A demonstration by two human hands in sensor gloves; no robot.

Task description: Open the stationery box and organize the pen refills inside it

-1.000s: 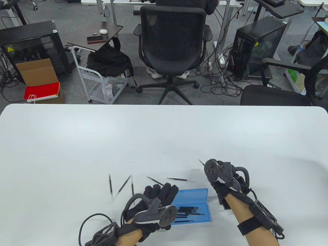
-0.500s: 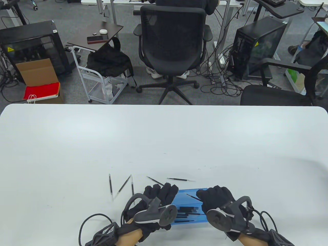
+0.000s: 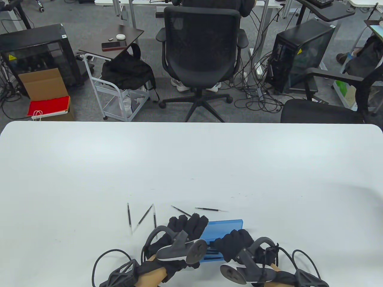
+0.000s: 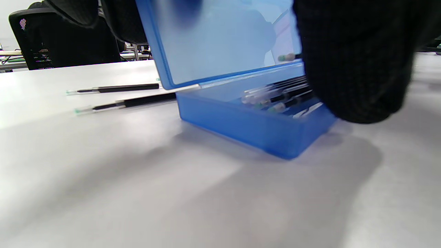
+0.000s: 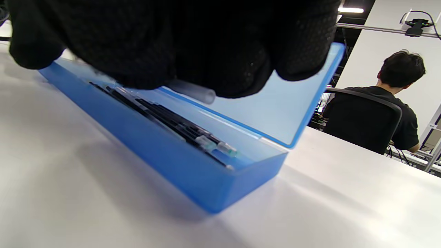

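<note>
Refill carried down into the open stationery box

Pen refills are being gathered into the blue stationery box (image 3: 223, 231), which lies near the front edge of the white bench (image 3: 191, 167), its lid propped up at the far side. A second ago the right hand (image 3: 235, 245) was raised clear of the box at its right, a refill pinched in its fingers; half a second ago it had been brought over the tray; now it is lowered onto the tray itself. In the right wrist view a pale tube end (image 5: 193, 92) is seen poking from under the curled fingers (image 5: 165, 44), so the grip of this hand is judged to be pinched round a refill that has not yet been let go. Several refills (image 5: 165, 125) are already laid side by side along the tray.

The left hand (image 3: 187, 228) has not been moved across the three table pictures: its fingers are kept at the box's left end, by the raised lid (image 4: 220, 38). Whether the lid is pinched or only propped from behind cannot be told.

Five loose refills (image 3: 211, 209) are left on the bench beyond and to the left of the box. The task is therefore judged to be partly done: one more delivery is nearly completed, and five pick-ups are still owed.
</note>
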